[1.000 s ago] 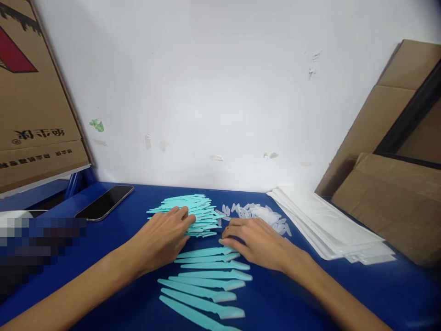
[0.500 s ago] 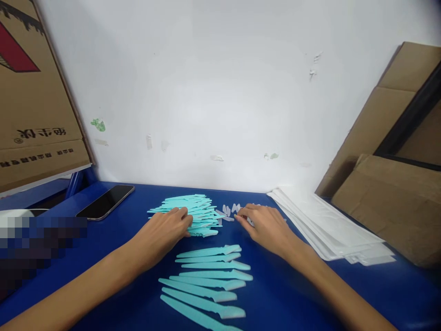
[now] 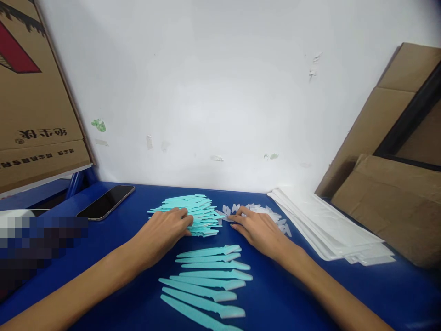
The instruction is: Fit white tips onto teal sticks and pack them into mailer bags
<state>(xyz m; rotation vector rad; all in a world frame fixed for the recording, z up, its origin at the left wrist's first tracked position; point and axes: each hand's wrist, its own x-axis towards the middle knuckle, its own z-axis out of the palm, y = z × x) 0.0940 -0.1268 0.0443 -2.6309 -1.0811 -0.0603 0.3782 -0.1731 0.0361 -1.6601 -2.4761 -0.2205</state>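
Uncovering more caps (image 3: 274, 215), right hand (image 3: 260, 232) is slightly parted; left hand (image 3: 168, 227) curls at razors (image 3: 204, 214); both holds unclear.

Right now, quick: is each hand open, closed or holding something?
Left hand: curled at the teal pile; grip can't be told.
Right hand: fingers bent by the clear pieces; can't tell if holding one.

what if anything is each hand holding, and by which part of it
Can't be told: the left hand is at the teal pile, fingers partly hidden, and the right hand is at the translucent pieces, no clear grip.
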